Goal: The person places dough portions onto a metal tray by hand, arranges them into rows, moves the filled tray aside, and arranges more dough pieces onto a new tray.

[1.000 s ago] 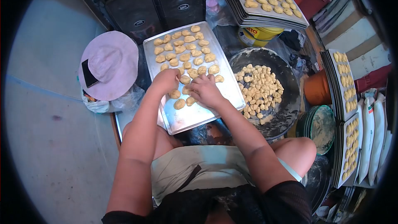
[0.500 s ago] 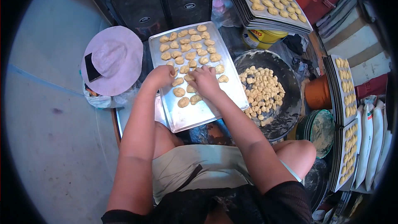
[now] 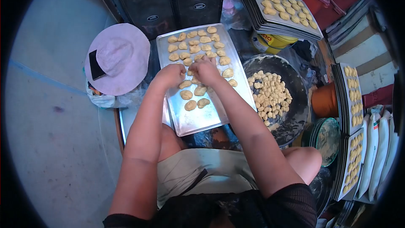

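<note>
A metal baking tray (image 3: 194, 123) lies across my lap, with rows of flattened dough pieces (image 3: 191, 105) on it. My left hand (image 3: 170, 76) is at the tray's left side, fingers curled in among the dough; whether they hold a piece is hidden. Close beside it, my right hand (image 3: 205, 71) is bent over the middle rows with its fingers closed on a dough piece, mostly hidden beneath them. To the right, a wide dark basin (image 3: 298, 116) holds a heap of small dough lumps (image 3: 270, 93) dusted with flour.
A stack of trays with dough (image 3: 282, 10) rests on a yellow bucket (image 3: 272, 42) at the back right. More loaded trays (image 3: 353, 95) stand at the far right. A pink hat (image 3: 122, 50) with a phone (image 3: 96, 64) is at left. Black speakers (image 3: 145, 4) stand behind.
My right hand has moved left and farther up the tray, closer to my left hand. My left hand stays at nearly the same place. The whole view has shifted slightly.
</note>
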